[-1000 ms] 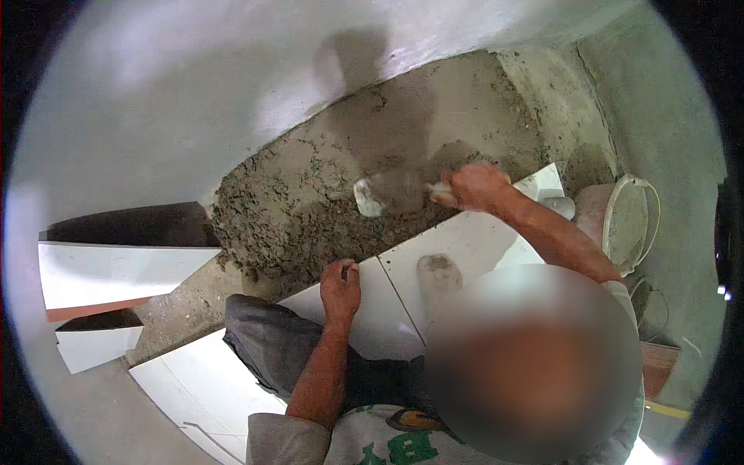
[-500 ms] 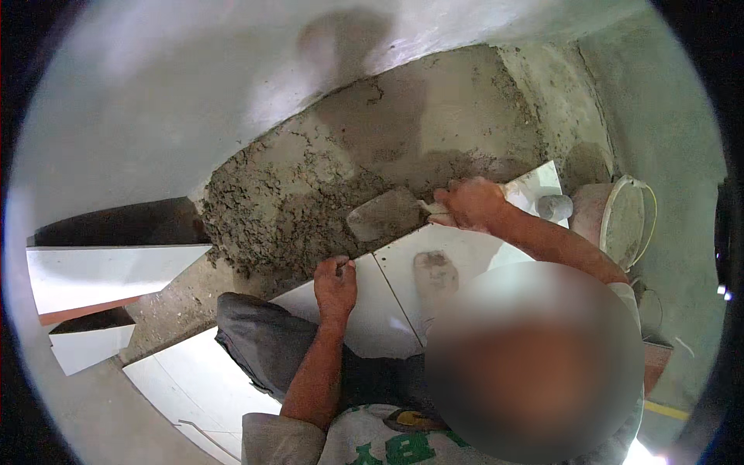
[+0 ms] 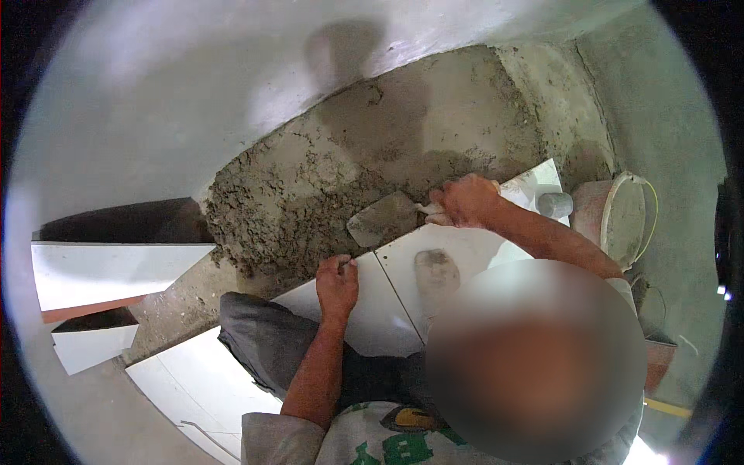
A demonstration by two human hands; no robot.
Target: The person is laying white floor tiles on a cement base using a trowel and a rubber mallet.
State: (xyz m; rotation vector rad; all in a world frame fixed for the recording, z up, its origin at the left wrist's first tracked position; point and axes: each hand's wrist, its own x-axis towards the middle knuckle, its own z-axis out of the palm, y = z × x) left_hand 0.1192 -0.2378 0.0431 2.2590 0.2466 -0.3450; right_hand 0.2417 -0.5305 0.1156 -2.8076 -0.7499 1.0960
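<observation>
My right hand [image 3: 469, 201] is closed around the handle of a trowel, just past the far edge of the white floor tiles [image 3: 385, 325]. The trowel's mortar-smeared blade [image 3: 384, 221] points left and lies over the rough grey mortar [image 3: 271, 201] along that edge. To the left, my left hand [image 3: 337, 288] is curled closed at the tile edge, near the joint between two tiles. A dark spot shows between its thumb and fingers; whether it holds something I cannot make out. A mortar-stained bare foot [image 3: 436, 277] rests on the tile between my hands.
At the right stand a mortar-caked bucket [image 3: 620, 217] and a pale cylindrical thing [image 3: 554, 205] on the tile. Loose white tiles [image 3: 116, 271] lean at the left. A bent rod [image 3: 209, 438] lies on tiles at lower left. Grey walls [image 3: 155, 116] close in the far side.
The trowel blade has shifted slightly nearer the tile edge, and my right hand has moved a touch left. My left hand stays in place.
</observation>
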